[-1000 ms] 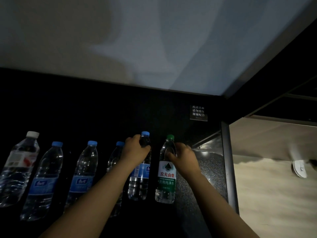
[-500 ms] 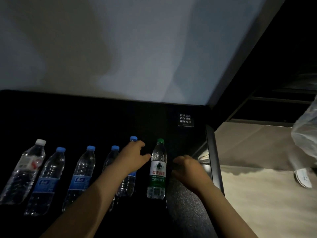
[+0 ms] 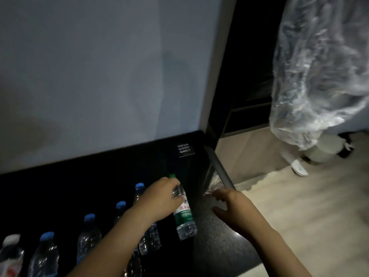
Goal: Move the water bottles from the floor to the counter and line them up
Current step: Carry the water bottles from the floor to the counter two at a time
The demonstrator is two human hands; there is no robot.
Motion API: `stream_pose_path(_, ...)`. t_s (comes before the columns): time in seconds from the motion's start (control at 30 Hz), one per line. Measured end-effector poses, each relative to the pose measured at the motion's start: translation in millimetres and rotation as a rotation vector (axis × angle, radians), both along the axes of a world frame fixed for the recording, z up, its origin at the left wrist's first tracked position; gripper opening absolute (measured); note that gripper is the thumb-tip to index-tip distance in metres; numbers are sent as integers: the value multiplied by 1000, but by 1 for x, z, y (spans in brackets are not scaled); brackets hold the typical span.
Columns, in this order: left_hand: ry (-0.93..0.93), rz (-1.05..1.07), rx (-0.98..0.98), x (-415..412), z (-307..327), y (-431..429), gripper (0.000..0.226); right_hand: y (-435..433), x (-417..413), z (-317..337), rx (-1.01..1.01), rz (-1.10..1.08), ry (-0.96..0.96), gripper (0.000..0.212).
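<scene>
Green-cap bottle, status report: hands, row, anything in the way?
Left hand wrapped on green-cap bottle at its neck. Right hand open, empty, over counter end. Six bottles on the counter, green-cap rightmost. Nothing in the way.

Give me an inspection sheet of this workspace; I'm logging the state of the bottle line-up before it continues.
Surface: dark speckled stone counter, dimly lit, against a pale wall.
Job's things: six clear plastic water bottles in a row; green-capped bottle with green label at the right end, tilted; four blue-capped bottles and a white-capped bottle to its left.
Clutter: small black sign with white text on the counter's back edge.
Grippers: left hand, fingers around the green-capped bottle's neck; right hand open, holding nothing, over the counter's right end.
Cables: nothing seen.
Surroundings: crumpled clear plastic sheet hanging at right; beige floor.
</scene>
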State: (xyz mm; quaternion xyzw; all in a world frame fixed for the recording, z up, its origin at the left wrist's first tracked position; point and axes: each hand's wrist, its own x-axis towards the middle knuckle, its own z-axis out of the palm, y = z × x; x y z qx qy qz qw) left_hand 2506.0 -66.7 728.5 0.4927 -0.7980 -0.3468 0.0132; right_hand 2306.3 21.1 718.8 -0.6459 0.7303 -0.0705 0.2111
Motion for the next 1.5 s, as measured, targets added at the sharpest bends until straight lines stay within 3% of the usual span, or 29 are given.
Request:
stream_pose_path(0.1,38,-158,-22,-22,12,10,44,40,-6,16,-56,-168,7,36)
stream_pose_path(0.3,152,-476,-62,-106,44,62,42,146,-43,56,-141,-557,18,37)
stream_pose_path(0.5,243,-794,-120,-206,72,149,44,269,-87,84,-272,-931,59,38)
stream_pose_path(0.7,344,-1016,-220,-297,95,251,41,385,-133,114,-287,-1151,163,40)
stream_pose_path(1.07,454,-1131,-285,-416,110,359,43,493,-226,133,-375,-1269,216,43)
stream_pose_path(1.33,510,-1139,-293,-542,114,352,42,487,-354,143,-493,-1306,249,41)
stream_pose_path(1.5,533,-1165,-293,-637,127,330,44,461,-443,153,-455,-1303,231,42)
